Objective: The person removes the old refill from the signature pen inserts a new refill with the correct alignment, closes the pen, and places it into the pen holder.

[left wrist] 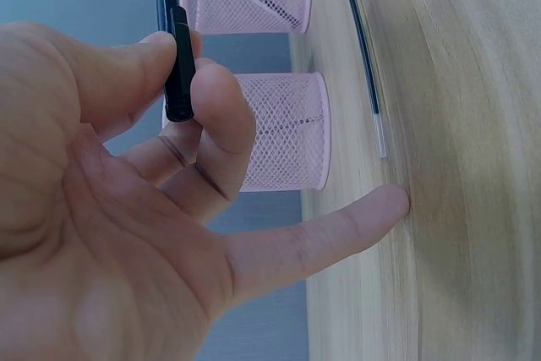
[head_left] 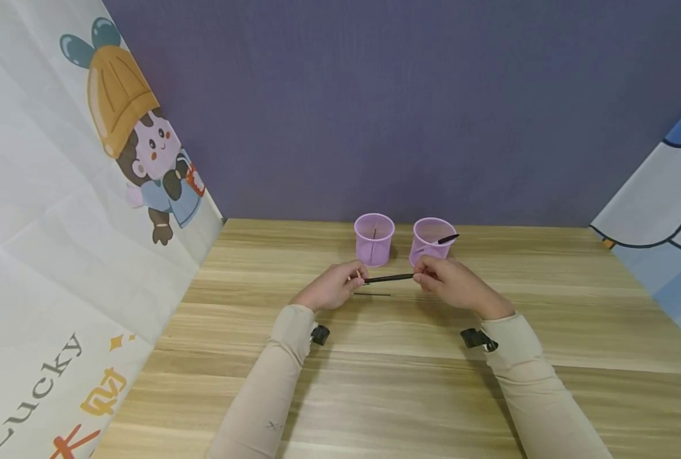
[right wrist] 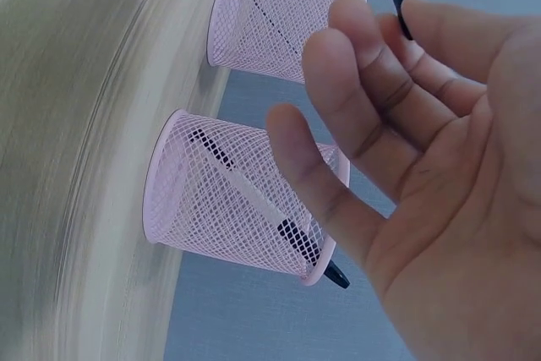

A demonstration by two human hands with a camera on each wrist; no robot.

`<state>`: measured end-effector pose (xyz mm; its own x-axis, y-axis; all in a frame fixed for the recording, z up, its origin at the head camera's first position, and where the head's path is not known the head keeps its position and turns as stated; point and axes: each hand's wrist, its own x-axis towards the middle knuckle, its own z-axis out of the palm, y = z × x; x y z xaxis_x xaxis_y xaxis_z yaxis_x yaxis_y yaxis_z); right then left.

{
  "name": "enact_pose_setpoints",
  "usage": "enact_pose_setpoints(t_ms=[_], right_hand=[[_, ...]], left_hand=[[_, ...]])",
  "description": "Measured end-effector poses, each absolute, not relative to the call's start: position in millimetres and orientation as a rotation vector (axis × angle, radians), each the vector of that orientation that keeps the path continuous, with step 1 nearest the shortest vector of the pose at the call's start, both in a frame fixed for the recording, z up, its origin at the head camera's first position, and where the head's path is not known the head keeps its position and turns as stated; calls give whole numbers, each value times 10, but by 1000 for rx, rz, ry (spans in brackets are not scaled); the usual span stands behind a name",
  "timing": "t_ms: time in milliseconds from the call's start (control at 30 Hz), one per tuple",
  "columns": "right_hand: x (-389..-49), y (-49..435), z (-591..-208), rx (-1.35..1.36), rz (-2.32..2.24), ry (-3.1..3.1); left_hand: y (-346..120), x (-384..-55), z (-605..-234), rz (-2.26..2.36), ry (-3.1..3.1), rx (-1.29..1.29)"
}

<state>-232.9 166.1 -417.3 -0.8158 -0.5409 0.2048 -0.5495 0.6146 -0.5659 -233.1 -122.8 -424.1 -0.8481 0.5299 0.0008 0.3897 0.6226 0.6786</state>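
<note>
Between my two hands a black pen (head_left: 389, 278) is held level above the table. My left hand (head_left: 331, 285) pinches one end, where the clip shows between thumb and index finger in the left wrist view. The thumb and fingertips of my right hand (head_left: 454, 285) pinch the other end. A thin pen refill (left wrist: 368, 65), dark with a clear end, lies on the table below the pen. Just beyond stand two pink mesh pen holders. The left pen holder (head_left: 365, 250) has a thin dark stick in it; a black-and-white pen (right wrist: 254, 196) leans in the right pen holder (head_left: 422, 254).
The wood-grain table (head_left: 375, 382) meets a dark blue-grey panel (head_left: 375, 115) behind the pen holders. On the left hangs a white printed sheet (head_left: 25, 191) with a cartoon figure; another printed sheet (head_left: 662, 191) stands on the right.
</note>
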Motion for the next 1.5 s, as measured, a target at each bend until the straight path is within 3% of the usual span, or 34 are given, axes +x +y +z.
enact_pose_setpoints(t_ms=[1500], right_hand=[[-2302,1687,-4162,917,1091,-2777]], left_hand=[[-1219,-2336,-4255,1043,2670,788]])
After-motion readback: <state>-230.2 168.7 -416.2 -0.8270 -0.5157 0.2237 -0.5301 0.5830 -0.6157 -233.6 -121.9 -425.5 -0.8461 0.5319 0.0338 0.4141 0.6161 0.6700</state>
